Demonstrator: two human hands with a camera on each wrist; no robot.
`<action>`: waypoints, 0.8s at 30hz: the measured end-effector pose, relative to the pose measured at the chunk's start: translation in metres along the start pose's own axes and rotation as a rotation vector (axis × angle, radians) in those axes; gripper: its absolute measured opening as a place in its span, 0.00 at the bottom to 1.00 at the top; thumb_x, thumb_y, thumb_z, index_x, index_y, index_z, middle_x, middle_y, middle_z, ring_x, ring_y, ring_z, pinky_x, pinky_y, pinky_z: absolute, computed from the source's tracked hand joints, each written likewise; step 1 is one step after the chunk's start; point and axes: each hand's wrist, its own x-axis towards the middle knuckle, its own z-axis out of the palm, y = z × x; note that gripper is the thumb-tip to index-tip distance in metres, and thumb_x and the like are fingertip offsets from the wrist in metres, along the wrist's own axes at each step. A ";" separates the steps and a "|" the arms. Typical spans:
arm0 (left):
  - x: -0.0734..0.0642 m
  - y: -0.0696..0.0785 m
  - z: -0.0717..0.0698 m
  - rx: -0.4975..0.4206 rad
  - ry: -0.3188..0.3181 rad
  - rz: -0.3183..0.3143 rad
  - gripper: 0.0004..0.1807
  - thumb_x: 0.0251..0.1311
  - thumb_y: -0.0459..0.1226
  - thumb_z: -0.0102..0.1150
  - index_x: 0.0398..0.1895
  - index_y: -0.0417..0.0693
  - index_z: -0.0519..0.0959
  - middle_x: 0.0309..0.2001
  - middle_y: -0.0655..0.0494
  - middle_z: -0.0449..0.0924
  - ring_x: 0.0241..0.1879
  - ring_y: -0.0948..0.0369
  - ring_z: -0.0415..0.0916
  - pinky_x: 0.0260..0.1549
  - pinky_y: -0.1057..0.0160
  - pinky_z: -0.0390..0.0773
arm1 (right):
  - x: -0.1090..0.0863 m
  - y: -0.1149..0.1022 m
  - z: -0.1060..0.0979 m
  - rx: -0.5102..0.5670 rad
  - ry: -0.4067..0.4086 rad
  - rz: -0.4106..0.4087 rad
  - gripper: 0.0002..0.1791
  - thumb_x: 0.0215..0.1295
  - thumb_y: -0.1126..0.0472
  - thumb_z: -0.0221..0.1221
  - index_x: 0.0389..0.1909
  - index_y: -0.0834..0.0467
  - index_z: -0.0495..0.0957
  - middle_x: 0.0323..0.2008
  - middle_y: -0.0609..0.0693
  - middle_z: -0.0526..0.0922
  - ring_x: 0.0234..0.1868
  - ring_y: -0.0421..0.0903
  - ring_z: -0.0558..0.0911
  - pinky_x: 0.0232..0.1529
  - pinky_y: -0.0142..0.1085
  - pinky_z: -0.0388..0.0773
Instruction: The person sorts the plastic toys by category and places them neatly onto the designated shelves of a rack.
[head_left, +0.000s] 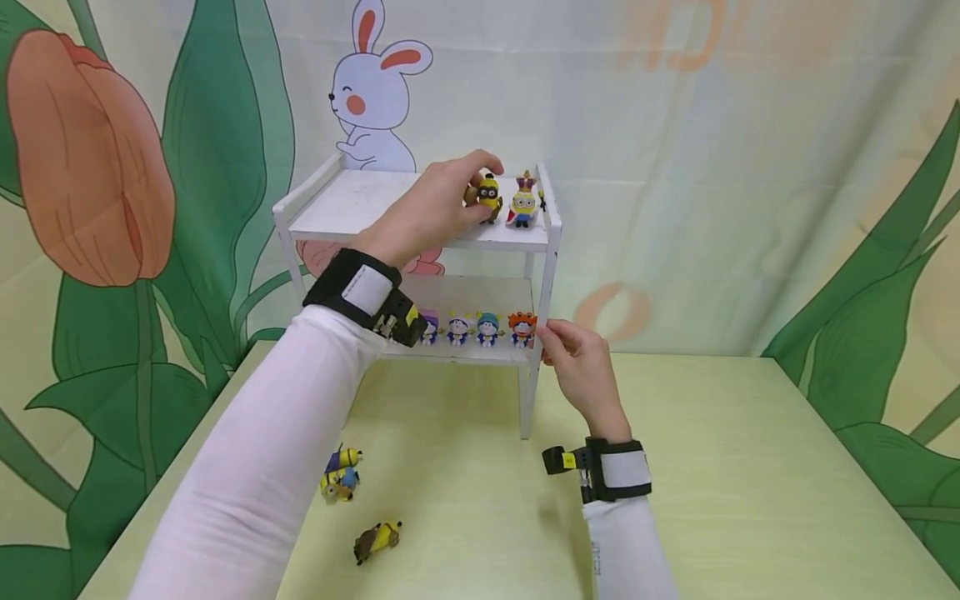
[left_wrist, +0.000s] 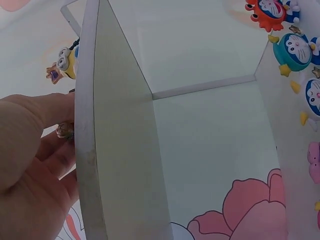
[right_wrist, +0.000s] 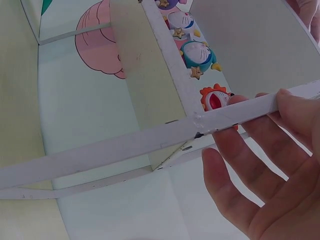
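My left hand (head_left: 438,200) is over the top of a small white two-tier shelf (head_left: 352,198), with thumb and fingers around a yellow-and-brown Minion figurine (head_left: 489,192). The figurine stands upright near the front edge. Just right of it is a Minion figurine with a crown and red cape (head_left: 523,208). In the left wrist view the shelf board hides the fingertips, and the crowned figurine (left_wrist: 66,62) shows beyond them. My right hand (head_left: 587,367) pinches the shelf's front right post (right_wrist: 245,111) at lower-tier height, beside a figurine with a red crab-like hood (head_left: 522,328).
Along the lower tier stand several blue-and-white cat figurines in coloured hoods (head_left: 487,329). More Minion figurines (head_left: 341,475) lie on the pale yellow table (head_left: 720,483) at the left, and a brown-and-yellow one (head_left: 377,540) lies nearer. A printed curtain (head_left: 712,167) hangs behind.
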 end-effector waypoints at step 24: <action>-0.042 -0.002 -0.016 0.031 0.179 0.021 0.31 0.69 0.37 0.56 0.73 0.49 0.60 0.71 0.50 0.57 0.64 0.54 0.62 0.59 0.59 0.68 | 0.000 -0.001 0.000 -0.012 0.002 0.000 0.14 0.72 0.58 0.56 0.45 0.64 0.83 0.35 0.55 0.85 0.31 0.55 0.81 0.37 0.46 0.82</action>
